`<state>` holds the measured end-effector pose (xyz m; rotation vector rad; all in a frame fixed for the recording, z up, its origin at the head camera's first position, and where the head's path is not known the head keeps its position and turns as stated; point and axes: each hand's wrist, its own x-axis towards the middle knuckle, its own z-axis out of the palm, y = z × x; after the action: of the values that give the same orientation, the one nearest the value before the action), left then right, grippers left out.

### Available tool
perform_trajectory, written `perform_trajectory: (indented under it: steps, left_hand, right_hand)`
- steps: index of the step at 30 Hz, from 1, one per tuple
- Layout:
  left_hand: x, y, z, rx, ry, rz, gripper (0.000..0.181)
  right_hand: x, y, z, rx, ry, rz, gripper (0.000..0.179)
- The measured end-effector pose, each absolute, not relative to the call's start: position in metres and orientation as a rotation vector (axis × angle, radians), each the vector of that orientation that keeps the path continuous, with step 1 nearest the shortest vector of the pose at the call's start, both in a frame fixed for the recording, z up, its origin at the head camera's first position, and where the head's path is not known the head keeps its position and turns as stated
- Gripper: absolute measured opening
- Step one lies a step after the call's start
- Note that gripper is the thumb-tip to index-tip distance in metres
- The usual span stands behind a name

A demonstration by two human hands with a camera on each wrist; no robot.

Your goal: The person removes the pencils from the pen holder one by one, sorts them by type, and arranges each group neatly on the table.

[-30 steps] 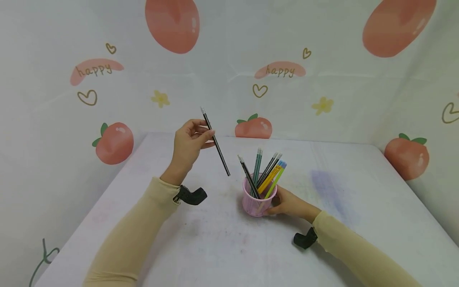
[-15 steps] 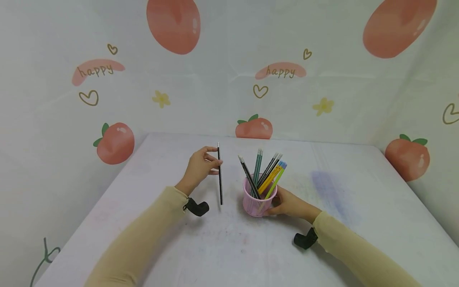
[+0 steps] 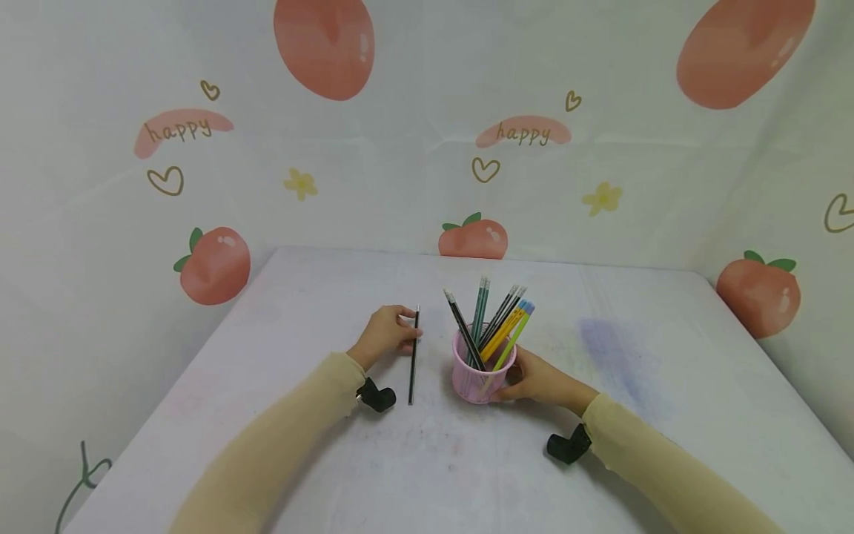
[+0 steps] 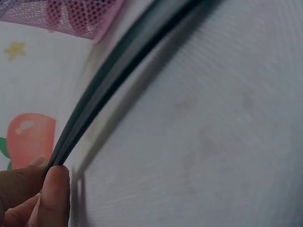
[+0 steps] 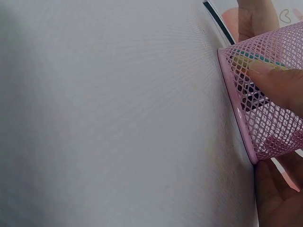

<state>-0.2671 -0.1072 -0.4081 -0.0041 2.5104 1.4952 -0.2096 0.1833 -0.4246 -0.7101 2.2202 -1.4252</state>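
Observation:
My left hand (image 3: 387, 331) pinches a dark pencil (image 3: 413, 371) near its pale upper end, just left of the pencil cup. In the left wrist view, thumb and finger grip the blurred pencil (image 4: 102, 90), which slants low over the tabletop; whether it touches the surface, I cannot tell. My right hand (image 3: 542, 380) holds the pink mesh pencil cup (image 3: 470, 383) around its right side. Dark, green and yellow pencils (image 3: 494, 326) lean in that cup. Seen from the right wrist, the thumb (image 5: 279, 87) presses the mesh wall (image 5: 279, 120), with other fingers beneath.
A white table (image 3: 454, 475) with faint smudges, one bluish patch (image 3: 610, 352) at right, carries the cup. Behind it hangs a white backdrop (image 3: 400, 170) printed with fruit and hearts. Each wrist wears a small black camera (image 3: 377, 396).
My left hand has come down and slightly right with the dark pencil, from high above the table to close over it. The right hand and the cup have stayed put.

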Motion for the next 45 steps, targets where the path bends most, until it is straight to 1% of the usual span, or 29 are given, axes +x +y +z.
perform_trajectory:
  steps: [18,26,35,45]
  left_hand:
    - [-0.2652,-0.1012,-0.4094,0.018,2.575,1.305,0.043]
    - [-0.2668,-0.1016,-0.4090,-0.003,2.574,1.307,0.045]
    - [-0.2698,-0.1026,-0.4121,-0.071,2.535,1.346,0.045]
    - [-0.2669,-0.1033,-0.4086,-0.098,2.498,1.397,0.045]
  right_hand:
    - [-0.2097,0.1827,-0.4263,-0.665,2.212,-1.444,0.095]
    - [-0.2101,0.1825,-0.4254,-0.654,2.208,-1.435,0.098]
    - [-0.2103,0.1820,-0.4245,-0.650,2.210,-1.438,0.094]
    - [-0.2096,0.1837,-0.4240,-0.667,2.212,-1.429,0.094]
